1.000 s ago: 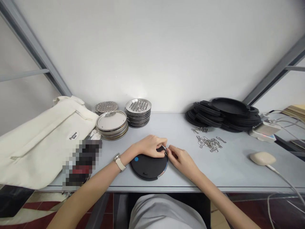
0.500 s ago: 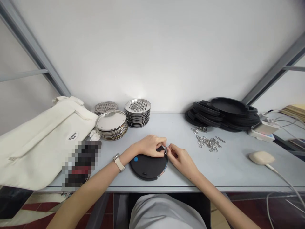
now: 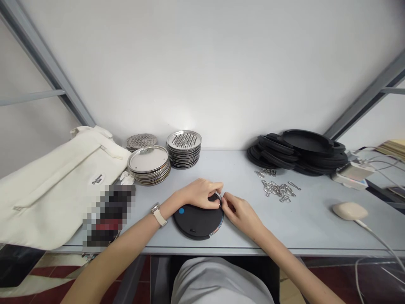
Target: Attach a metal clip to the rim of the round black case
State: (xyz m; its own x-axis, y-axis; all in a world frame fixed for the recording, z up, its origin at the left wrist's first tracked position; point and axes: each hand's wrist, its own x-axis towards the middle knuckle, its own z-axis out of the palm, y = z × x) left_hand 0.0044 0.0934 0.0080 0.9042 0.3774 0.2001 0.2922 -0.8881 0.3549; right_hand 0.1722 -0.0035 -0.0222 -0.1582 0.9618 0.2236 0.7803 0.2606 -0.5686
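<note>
A black round disc [image 3: 196,221] with a blue dot and a thin coloured, shiny strip along its right edge lies flat near the table's front edge. My left hand [image 3: 202,194] rests over its far side, with thumb and index finger closed around a small metal clip [image 3: 218,196] at the rim. Just right of it, my right hand [image 3: 236,209] pinches the lower end of the clip between thumb and index finger. Fingers partly hide the clip, so I cannot tell whether it is fastened to the disc.
Loose metal clips [image 3: 278,190] lie to the right, before stacked black round pieces [image 3: 306,143]. Stacked metal grater discs [image 3: 183,150] and plain metal discs [image 3: 148,162] stand behind left. A cream bag [image 3: 69,190] is at left, a white corded device [image 3: 349,210] at right.
Both hands stay at the disc's rim with almost the same grip. The clip between the fingers has turned slightly; the whole view has shifted a little.
</note>
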